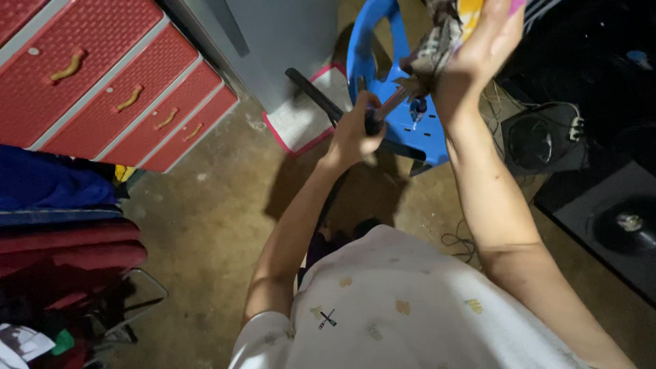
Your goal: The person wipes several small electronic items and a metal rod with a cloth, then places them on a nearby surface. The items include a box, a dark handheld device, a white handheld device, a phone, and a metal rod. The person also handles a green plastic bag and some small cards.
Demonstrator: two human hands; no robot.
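My left hand [355, 130] is closed around the dark handle of a thin tool [389, 106], whose metal shaft points toward a bundle of patterned cloth [441, 37]. My right hand [485, 44] is raised near the top edge and grips that cloth, which is grey, yellow and pink. Both hands are over a blue plastic chair [372, 65] that stands on the concrete floor. My white printed shirt fills the bottom middle of the view.
A red drawer unit [116, 82] with yellow handles stands at the upper left. Piled clothes [55, 225] lie at the left. A grey cabinet [280, 41] and a pink-edged mat [301, 116] are behind the chair. Black speakers [547, 140] and cables sit at the right.
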